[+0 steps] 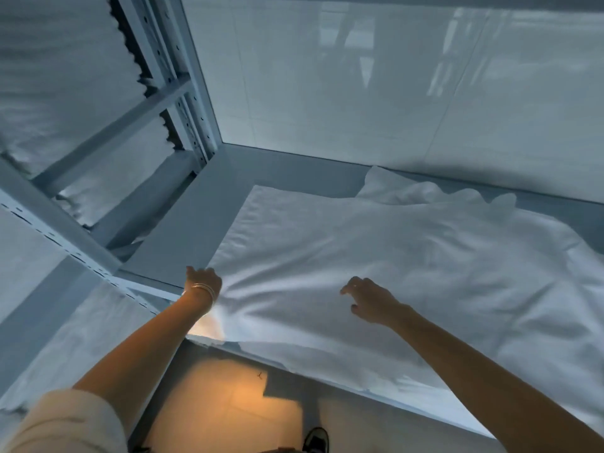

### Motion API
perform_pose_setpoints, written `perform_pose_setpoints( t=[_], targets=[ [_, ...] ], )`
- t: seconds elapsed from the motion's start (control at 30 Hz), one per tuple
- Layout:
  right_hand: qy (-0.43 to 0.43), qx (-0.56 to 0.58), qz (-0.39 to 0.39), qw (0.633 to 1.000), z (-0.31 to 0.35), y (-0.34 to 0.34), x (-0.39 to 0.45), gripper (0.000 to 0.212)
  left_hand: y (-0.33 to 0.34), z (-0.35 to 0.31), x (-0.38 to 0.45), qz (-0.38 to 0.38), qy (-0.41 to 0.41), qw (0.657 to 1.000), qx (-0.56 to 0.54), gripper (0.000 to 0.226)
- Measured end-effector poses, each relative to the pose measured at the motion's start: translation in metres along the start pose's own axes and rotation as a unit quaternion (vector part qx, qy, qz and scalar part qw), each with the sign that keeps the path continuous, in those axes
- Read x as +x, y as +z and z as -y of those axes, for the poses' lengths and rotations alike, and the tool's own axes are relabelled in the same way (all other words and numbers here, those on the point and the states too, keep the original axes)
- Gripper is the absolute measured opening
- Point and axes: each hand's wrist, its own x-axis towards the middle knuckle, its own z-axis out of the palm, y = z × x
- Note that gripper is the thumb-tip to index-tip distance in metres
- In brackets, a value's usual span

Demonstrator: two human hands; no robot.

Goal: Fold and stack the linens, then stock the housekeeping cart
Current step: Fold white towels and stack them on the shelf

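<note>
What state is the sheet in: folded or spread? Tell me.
Spread: the sheet lies across the table, rumpled at its far side, left hand gripping its edge.

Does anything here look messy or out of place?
Only the white sheet: its far right end lies bunched and rumpled on the table, and creases fan out where the left hand grips its edge.

I see a white cloth sheet (pixel 376 266), matt and softly creased, spread over a smooth grey surface (pixel 183 223). Behind it the wall panels (pixel 359 76) shine glossy. The shelving rack (pixel 183 103) is painted perforated metal; thin metal bangles (pixel 204 288) gleam.
</note>
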Motion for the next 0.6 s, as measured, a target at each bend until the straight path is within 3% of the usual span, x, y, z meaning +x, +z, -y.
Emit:
perform_pose_setpoints(
  t=[0.07,0.17,0.33,0.6],
  targets=[
    [-0.020,-0.013,0.020,1.000,0.011,0.005,0.011,0.052,0.001,-0.015,0.014,-0.030,0.048,0.993,-0.105,0.046],
    [-0.008,-0.023,0.085,0.996,0.011,0.013,0.020,0.058,-0.001,-0.050,0.024,0.035,0.139,0.962,-0.234,0.065],
    [0.066,-0.051,0.136,0.987,-0.031,0.022,0.003,0.061,0.011,-0.070,0.040,0.066,0.119,0.953,-0.271,0.095],
    [0.153,-0.001,0.157,0.976,-0.106,0.018,-0.071,0.061,-0.032,-0.081,0.056,0.070,0.093,0.972,-0.204,0.103]
  ],
)
